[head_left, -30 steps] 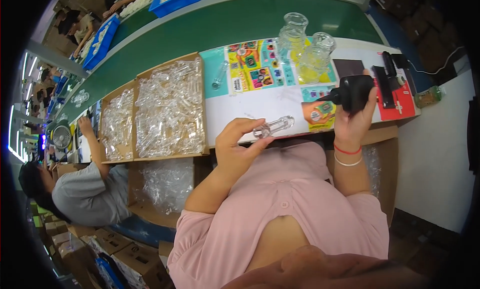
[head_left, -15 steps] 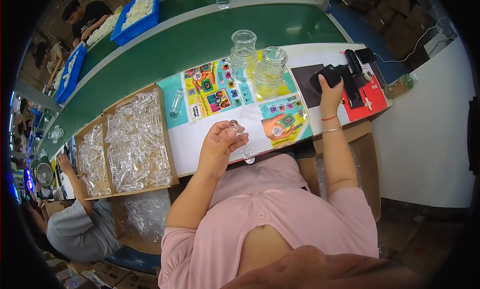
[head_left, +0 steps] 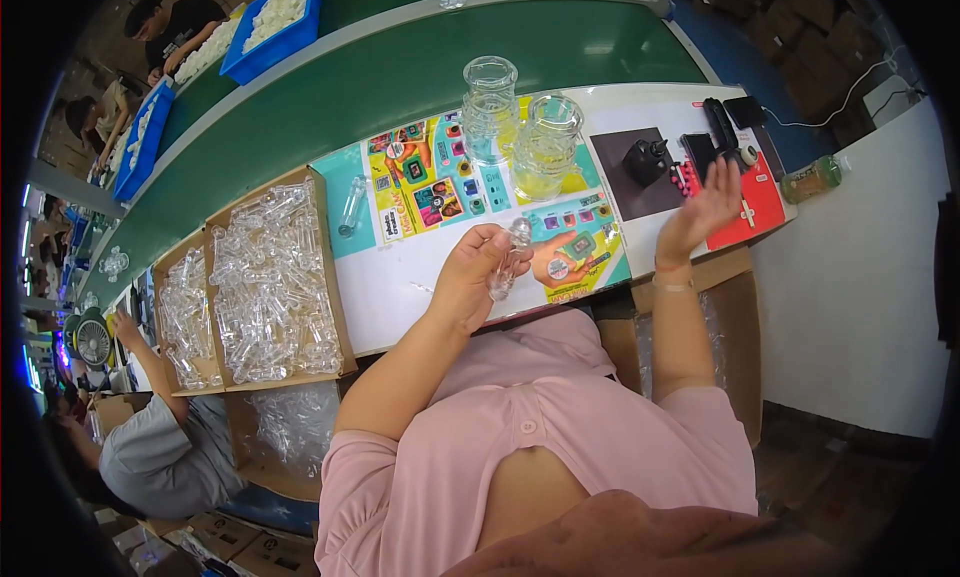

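My left hand (head_left: pixel 470 274) is closed round a clear tube-shaped piece (head_left: pixel 516 249) with a rounded end, held tilted over the front of the table. To the right, my right hand (head_left: pixel 700 215) is raised with its fingers spread and nothing in it. A small black bottle (head_left: pixel 648 163) stands on a dark mat (head_left: pixel 614 177), left of that hand and apart from it. Two clear ribbed jars, a farther one (head_left: pixel 488 107) and a nearer one (head_left: pixel 546 147), stand on printed sheets beyond my left hand. A similar clear tube (head_left: pixel 352 206) lies on the left of the sheets.
Cardboard trays (head_left: pixel 348 337) full of clear tubes lie at the left. Black devices (head_left: pixel 718 125) sit at the right, with a green bottle (head_left: pixel 812 179) past them. A green conveyor (head_left: pixel 400 92) runs behind. A co-worker's arm (head_left: pixel 150 355) reaches in at far left.
My right hand has let go of the black bottle, now standing on the mat, and moved right and nearer. My left hand has shifted right and slightly up with the clear tube-shaped piece.
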Demonstrator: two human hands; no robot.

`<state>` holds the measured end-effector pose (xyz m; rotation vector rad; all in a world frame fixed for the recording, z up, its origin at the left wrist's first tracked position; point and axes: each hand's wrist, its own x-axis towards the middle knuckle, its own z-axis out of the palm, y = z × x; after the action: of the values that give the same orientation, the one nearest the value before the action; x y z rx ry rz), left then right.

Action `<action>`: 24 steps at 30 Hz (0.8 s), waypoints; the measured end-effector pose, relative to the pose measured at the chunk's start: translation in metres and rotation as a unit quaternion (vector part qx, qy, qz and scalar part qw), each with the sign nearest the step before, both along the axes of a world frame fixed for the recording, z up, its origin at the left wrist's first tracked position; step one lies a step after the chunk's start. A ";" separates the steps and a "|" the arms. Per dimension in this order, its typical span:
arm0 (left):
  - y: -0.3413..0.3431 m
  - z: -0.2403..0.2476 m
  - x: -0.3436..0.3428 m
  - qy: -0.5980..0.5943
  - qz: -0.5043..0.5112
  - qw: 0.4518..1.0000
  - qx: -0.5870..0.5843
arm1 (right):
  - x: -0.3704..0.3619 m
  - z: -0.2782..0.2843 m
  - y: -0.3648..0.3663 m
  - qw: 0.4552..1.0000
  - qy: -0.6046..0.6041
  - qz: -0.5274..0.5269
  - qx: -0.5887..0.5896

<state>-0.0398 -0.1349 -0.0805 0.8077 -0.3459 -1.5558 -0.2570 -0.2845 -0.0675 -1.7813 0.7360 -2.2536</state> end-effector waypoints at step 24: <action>-0.103 -0.033 -0.014 -0.573 0.050 0.813 -0.092 | -0.017 -0.013 0.055 0.753 -0.297 0.435 0.394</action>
<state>-0.0538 -0.2380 -0.1131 1.5184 -1.2810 -0.7393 -0.2744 -0.2297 -0.0806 -0.6633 0.4393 -1.3614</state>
